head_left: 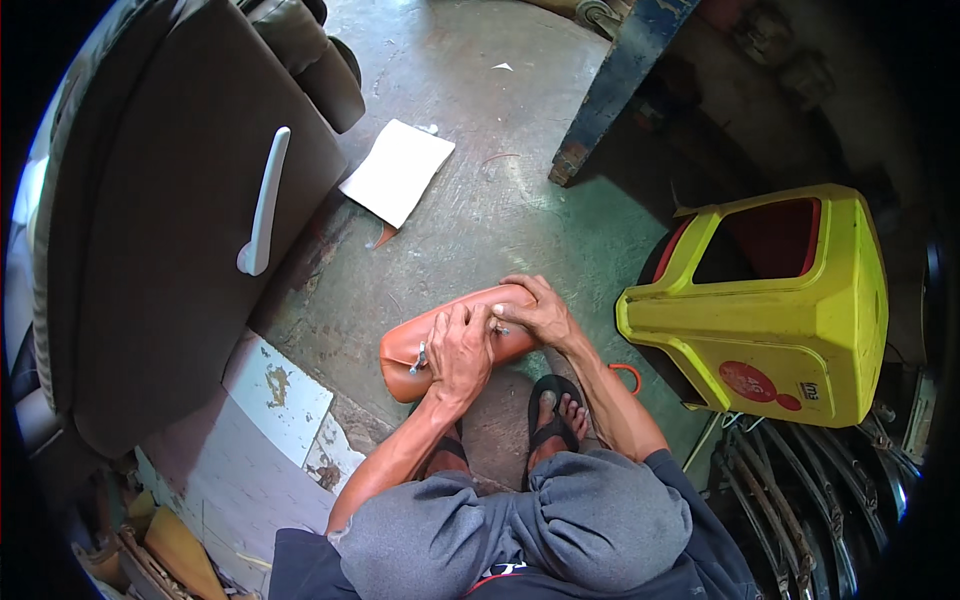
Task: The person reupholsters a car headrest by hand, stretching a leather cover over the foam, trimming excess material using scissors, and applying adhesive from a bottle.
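Observation:
An orange-brown padded cushion, long and rounded with a smooth leather-like cover, lies across in front of my feet. A small metal fitting sticks out near its left end, and another metal piece shows between my hands. My left hand presses on the middle of the cushion with bent fingers, its fingertips close to the right thumb. Over the cushion's right end, my right hand wraps its fingers round the far edge, thumb beside the metal piece. Whatever lies under the fingertips is hidden.
A dark brown reclining seat with a pale lever stands at left. Beyond the cushion lies a white sheet on the concrete floor. At right are a yellow bin, metal frames and a blue post.

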Motion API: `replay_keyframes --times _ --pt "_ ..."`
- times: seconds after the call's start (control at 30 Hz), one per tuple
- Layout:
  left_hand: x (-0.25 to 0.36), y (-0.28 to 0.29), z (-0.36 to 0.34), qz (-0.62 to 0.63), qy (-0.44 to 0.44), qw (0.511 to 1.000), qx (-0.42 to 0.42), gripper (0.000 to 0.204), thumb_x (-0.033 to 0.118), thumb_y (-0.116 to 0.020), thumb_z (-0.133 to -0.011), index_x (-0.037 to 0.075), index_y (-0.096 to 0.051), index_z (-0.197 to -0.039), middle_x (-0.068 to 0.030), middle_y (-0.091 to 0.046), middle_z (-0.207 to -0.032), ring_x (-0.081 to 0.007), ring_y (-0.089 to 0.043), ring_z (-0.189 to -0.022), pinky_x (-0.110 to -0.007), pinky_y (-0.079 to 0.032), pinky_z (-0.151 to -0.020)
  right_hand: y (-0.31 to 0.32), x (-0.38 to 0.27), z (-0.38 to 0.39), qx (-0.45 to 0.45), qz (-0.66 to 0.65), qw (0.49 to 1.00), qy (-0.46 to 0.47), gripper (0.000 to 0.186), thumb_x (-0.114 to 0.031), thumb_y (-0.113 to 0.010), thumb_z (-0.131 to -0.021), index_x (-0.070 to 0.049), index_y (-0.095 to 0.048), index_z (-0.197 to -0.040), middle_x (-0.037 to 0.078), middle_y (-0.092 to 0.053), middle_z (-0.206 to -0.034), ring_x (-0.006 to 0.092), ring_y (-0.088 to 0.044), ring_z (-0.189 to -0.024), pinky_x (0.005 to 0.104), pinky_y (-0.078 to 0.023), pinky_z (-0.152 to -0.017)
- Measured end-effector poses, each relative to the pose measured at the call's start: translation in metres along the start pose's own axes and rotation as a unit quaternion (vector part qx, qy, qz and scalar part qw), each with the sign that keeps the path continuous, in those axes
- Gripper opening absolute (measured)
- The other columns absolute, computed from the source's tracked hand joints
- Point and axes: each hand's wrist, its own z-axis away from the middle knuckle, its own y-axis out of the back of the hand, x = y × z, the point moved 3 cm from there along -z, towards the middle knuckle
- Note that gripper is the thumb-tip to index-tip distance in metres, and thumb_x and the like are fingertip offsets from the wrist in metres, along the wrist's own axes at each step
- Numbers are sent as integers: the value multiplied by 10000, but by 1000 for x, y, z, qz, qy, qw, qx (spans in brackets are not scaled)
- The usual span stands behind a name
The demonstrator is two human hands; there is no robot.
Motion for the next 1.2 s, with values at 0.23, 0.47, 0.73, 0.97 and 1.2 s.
replay_keyframes --times 0.23,0.47,0.73,0.97,1.2 --pt "-1 30 38 65 -163 978 117 273 70 -732 -859 56 -677 -1127 -138 -627 -1048 -329 -649 -928 -444 -524 -806 -1 16 -2 30 -19 999 17 684 -551 -845 -790 -101 -718 -1290 168 -619 -1209 357 -543 -1225 459 -424 -1096" --pt "-50 95 81 45 -8 990 133 457 155 -858 -793 93 -674 -1206 -134 -573 -1332 -414 -513 -1326 -535 -434 -1102 5 2 -7 21 -24 999 18 688 -547 -838 -796 -70 -714 -1276 158 -630 -1197 356 -550 -1230 448 -425 -1092" --pt "-72 32 42 230 50 965 118 245 34 -846 -784 62 -753 -1009 -165 -678 -1254 -383 -575 -1305 -519 -423 -1148 33 -9 -17 91 -31 994 59 572 -490 -784 -879 -19 -736 -1200 190 -665 -1154 308 -616 -1163 416 -480 -1020" --pt "-51 2 21 229 60 965 112 206 67 -812 -800 80 -747 -995 -166 -675 -1292 -405 -544 -1335 -507 -377 -1182 63 7 37 347 128 926 67 371 -285 -628 -1027 1 -660 -1261 217 -681 -1174 390 -636 -1120 448 -485 -1005" --pt "-62 10 9 257 45 964 57 210 73 -796 -828 83 -757 -1034 -170 -649 -1355 -402 -529 -1358 -502 -405 -1164 20 142 194 133 410 893 -131 475 -99 -666 -858 40 -561 -1300 310 -608 -1137 511 -594 -1049 556 -485 -915"
